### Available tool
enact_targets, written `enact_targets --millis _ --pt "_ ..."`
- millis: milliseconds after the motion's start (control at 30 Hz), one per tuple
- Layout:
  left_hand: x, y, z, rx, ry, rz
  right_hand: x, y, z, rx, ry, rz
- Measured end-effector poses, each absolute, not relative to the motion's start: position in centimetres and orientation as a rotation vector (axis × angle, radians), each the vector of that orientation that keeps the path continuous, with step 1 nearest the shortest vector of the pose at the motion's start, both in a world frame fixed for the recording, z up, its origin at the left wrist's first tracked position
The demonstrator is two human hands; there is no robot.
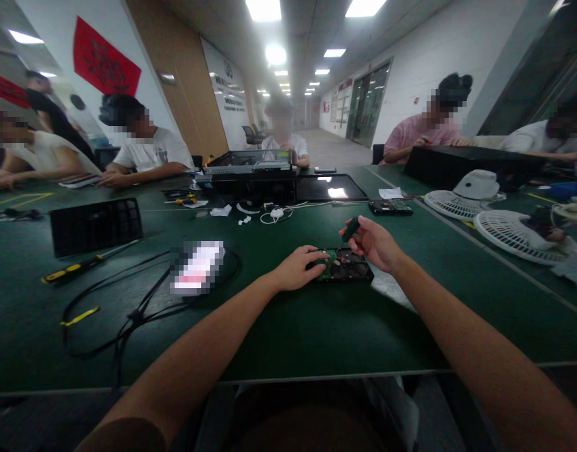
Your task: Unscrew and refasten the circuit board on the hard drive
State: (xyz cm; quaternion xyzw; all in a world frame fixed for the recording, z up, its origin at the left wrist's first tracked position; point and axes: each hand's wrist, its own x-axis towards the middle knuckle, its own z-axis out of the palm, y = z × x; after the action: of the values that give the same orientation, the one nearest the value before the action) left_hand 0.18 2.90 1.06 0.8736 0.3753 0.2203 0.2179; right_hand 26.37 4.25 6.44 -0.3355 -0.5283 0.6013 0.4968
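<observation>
A black hard drive [347, 271] with a green circuit board lies on the dark green table [292, 326] in front of me. My left hand [297, 267] rests on its left end, fingers on the board. My right hand [375, 242] is closed around a small dark-handled screwdriver [350, 228], held upright with its tip down over the drive. A pale sheet lies just right of the drive under my right wrist.
A black cable [128, 307] loops at the left, beside a yellow-and-black screwdriver [69, 270] and a black grille panel [96, 225]. An open computer case [253, 172] stands at the back. White fan parts [509, 232] lie right. Several people sit around the table.
</observation>
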Motion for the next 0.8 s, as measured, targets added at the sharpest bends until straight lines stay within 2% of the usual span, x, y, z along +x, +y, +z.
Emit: enact_targets --millis 467,800 --pt "0.11 2.89 1.17 2.427 1.044 0.591 26.93 4.44 6.33 -0.824 -1.377 1.401" --pt "0.11 2.79 1.33 2.43 1.045 0.6 27.07 4.7 6.27 -0.777 -1.287 1.522"
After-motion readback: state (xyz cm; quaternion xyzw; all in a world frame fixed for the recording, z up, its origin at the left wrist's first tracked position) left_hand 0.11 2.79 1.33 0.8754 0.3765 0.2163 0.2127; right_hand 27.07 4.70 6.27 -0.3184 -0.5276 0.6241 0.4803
